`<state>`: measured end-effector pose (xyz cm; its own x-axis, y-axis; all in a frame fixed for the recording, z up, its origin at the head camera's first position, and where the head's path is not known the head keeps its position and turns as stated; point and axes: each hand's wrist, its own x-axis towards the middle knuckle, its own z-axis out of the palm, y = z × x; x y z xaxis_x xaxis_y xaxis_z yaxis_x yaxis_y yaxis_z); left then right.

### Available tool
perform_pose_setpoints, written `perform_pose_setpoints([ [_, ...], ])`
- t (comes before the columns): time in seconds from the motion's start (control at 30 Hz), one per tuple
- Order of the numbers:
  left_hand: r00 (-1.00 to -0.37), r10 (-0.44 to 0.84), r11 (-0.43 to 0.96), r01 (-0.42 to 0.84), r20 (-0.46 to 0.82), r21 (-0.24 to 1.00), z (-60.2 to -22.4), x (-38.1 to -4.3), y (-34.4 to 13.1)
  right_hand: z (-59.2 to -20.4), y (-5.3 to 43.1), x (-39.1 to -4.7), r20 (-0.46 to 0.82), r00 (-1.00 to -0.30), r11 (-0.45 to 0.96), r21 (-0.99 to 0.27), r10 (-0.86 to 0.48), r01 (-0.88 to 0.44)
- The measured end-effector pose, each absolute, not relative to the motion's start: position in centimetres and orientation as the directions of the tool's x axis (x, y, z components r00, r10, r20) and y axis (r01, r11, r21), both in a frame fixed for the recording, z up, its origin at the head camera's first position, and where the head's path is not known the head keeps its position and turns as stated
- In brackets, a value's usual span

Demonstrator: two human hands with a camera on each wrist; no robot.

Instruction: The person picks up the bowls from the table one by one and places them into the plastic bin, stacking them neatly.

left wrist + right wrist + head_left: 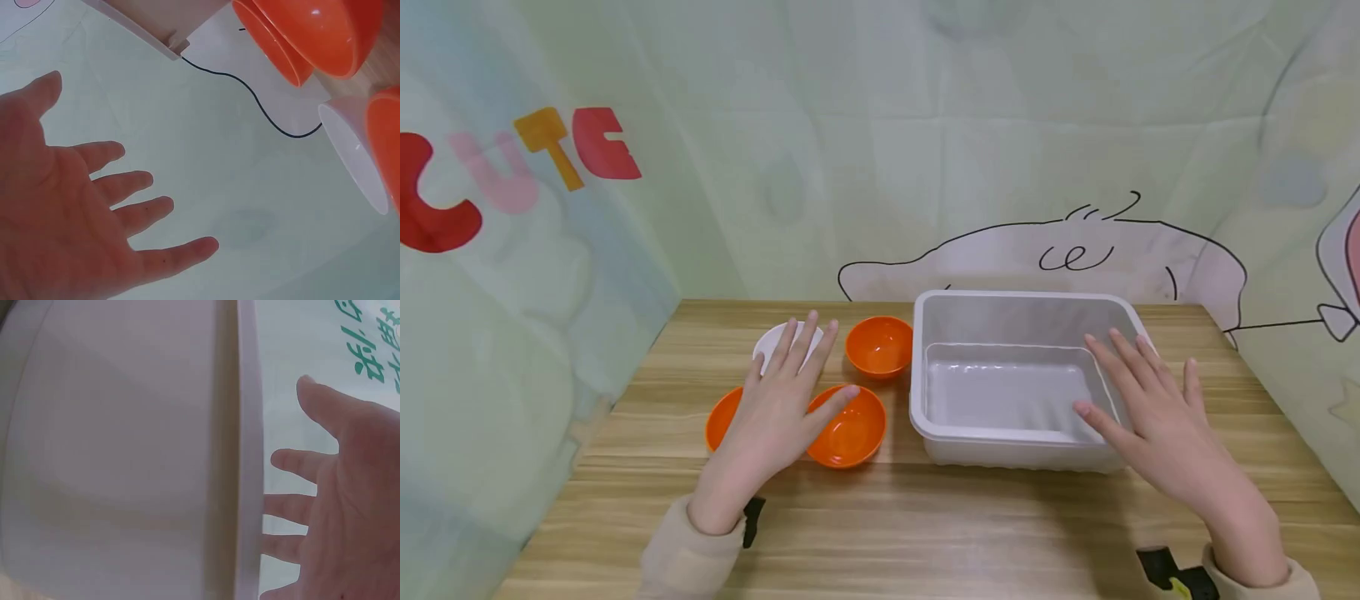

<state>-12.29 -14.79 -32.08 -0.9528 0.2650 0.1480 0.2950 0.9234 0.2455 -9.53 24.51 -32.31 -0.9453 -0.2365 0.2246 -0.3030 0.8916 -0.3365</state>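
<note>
I take the table as laid out in two zones: bowls gathered around the left hand, a large grey tub beside the right hand. That split probably keeps each side within easy reach of one hand. Measured from the left hand, the white bowl sits at 12 o'clock, partly behind the fingers; one orange bowl is at 9, the front orange bowl near 3, and the back orange bowl at 2, just beside the tub. All four bowls have their mouths up, which I judge leaves their rims handy to pinch. The tub, also mouth up, lies at about 10 o'clock from the right hand, its near long side turned toward the wearer.

Both hands are palm down, fingers and thumbs spread well apart, clamped on nothing. I see the left forearm come in from 7 o'clock with its fingers aimed toward 1; the right comes in from 5, fingers toward 11, over the tub's right rim. My left wrist feed shows that hand apart from the bowls. On the right one, the rim covers the fingertips, so I can't tell whether they touch it.
</note>
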Motion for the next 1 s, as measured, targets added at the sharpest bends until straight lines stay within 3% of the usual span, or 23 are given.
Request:
perform_pose_setpoints([
  [1.0, -0.951, 0.292, 0.900, 0.309, 0.100, 0.309, -35.3, -13.2, -15.6, -34.0, 26.2, -10.3, 0.327, -0.916, 0.821, -0.439, -0.231, -0.364],
])
